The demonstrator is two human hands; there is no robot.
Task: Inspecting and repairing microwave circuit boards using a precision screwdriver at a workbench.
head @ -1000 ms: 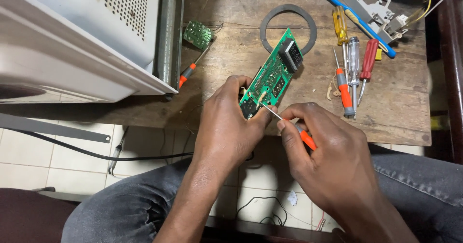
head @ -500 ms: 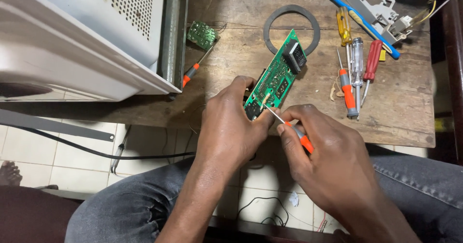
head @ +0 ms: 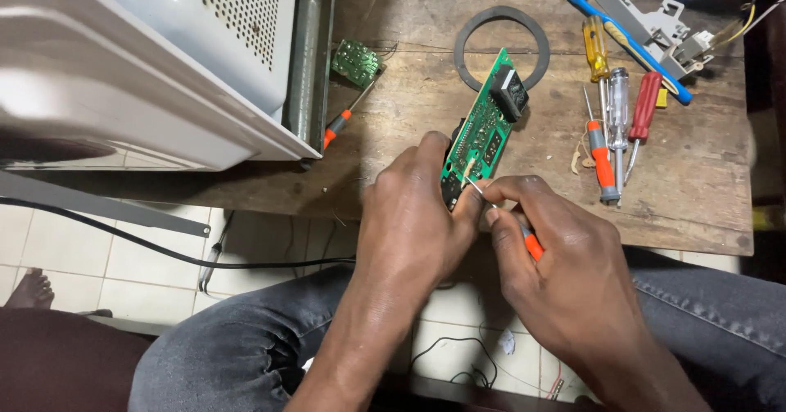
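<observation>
While the head view shows little that has shifted over the last second, I see the left hand [head: 413, 216] has stayed closed on the near end of the green circuit board [head: 483, 126], which lies tilted on the wooden table [head: 696, 183], near its front edge. My right hand [head: 565, 273] is still pinched shut around an orange-handled screwdriver [head: 503, 216], its tip touching the board's lower end. The board has edged slightly in the frame, the tip hardly at all, so I judge the work on that one spot is still going on. Spare screwdrivers [head: 610, 134] and a black ring [head: 501, 48] lie beyond.
</observation>
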